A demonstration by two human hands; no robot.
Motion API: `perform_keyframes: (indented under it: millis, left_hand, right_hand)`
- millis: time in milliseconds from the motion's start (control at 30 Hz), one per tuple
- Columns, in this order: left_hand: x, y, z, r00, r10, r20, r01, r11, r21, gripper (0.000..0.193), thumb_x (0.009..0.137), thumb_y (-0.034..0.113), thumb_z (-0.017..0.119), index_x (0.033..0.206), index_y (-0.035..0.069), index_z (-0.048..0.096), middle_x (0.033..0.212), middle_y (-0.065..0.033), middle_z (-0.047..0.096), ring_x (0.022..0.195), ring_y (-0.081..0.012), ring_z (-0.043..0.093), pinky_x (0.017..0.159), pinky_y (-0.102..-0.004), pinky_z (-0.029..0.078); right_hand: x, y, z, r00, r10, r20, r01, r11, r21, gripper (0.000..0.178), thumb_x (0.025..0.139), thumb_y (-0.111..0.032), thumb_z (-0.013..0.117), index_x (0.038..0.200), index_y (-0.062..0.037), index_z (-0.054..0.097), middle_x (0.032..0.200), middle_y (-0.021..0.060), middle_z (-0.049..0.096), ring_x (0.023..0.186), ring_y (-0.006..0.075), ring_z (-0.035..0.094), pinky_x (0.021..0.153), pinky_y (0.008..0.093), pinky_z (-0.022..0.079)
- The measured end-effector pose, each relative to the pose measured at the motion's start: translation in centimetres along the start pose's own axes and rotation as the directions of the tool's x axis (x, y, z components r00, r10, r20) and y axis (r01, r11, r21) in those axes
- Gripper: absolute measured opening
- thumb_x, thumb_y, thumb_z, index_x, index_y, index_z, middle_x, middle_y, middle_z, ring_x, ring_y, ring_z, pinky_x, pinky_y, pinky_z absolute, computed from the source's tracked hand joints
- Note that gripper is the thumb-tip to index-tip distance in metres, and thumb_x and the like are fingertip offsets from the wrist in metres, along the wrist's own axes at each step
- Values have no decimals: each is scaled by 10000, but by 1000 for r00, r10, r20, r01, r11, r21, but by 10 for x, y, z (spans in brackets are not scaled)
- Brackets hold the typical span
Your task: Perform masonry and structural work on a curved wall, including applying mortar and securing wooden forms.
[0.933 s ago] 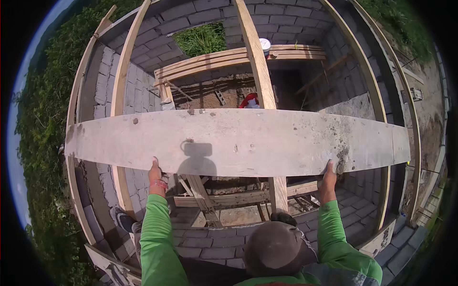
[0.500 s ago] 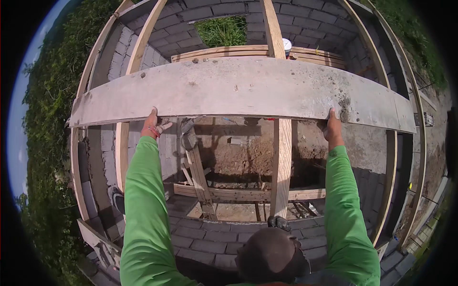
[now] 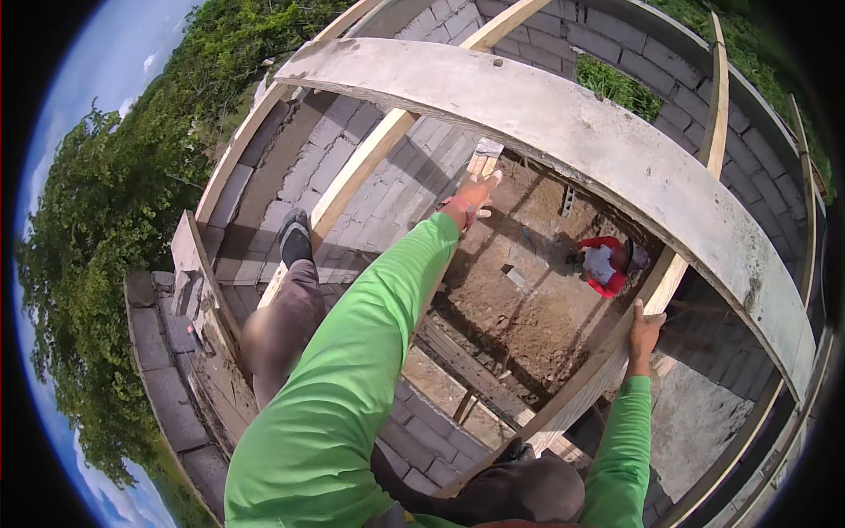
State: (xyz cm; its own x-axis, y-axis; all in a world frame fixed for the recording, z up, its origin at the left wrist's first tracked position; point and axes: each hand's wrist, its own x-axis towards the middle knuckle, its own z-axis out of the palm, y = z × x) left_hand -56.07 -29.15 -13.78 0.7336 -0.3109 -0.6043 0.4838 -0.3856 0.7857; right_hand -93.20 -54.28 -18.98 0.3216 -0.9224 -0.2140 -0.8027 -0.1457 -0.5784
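This is an outdoor building site, plainly unfinished, seen from high up. Bare grey block walls [image 3: 422, 158] enclose it, and long wooden beams [image 3: 671, 277] cross above. Down between them, right of centre in the frame, a person in red [image 3: 602, 266] is on the rough brown dirt [image 3: 510, 326] that makes up the ground. At the upper right, grass [image 3: 607, 81] shows through a squarish opening [image 3: 642, 107] in the blocks; trees [image 3: 106, 211] and sky [image 3: 88, 70] fill the left side.

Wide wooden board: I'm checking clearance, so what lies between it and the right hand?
In the head view, a bare stretch of wooden beam lies between the right hand and the wide wooden board, running beneath the board.
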Motion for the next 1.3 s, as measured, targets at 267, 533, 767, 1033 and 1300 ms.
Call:
perform_keyframes:
  millis: [267,533,767,1033,1300]
  left_hand:
    - [32,40,88,989,-4,145,62,916,-396,807,794,448,646,1390,58,267,1454,-167,192,1307,-348,251,1031,-441,306]
    - [51,73,131,950,-217,-226,116,913,-392,812,720,424,724,1248,-101,399,1265,-223,452,1127,-296,466,910,-388,386]
    - [66,70,145,916,-134,-378,36,967,-254,782,699,404,745,1173,-139,442,1163,-244,520,1023,-300,534,842,-385,429]
    - [133,100,141,880,-22,-474,-103,966,-236,767,671,394,767,1121,-156,479,1135,-237,546,996,-294,556,851,-342,419]
    - [143,126,140,945,6,-326,-86,969,-230,781,710,486,703,1225,-56,478,1231,-200,501,1066,-295,515,842,-386,436]
  right_hand:
    - [30,-21,-6,998,27,61,-21,995,-97,810,729,-513,659,1136,117,353,1079,344,523,1066,421,512,897,408,403]
    - [2,-37,-4,996,-2,-85,-17,974,-224,562,765,-360,662,1061,18,371,1016,275,562,956,433,547,808,452,433]
    - [-14,-13,-5,984,-30,-178,-25,954,-300,755,747,-320,664,1290,61,301,1144,298,506,1046,421,508,881,421,410]
    - [-22,-41,-9,996,63,-68,-76,975,-208,684,739,-273,660,1240,60,335,1134,297,500,1041,434,498,874,432,406]
    - [-27,-32,-6,992,-11,-122,-16,976,-218,581,733,-242,660,1144,49,371,1083,278,502,1024,435,495,856,444,402]
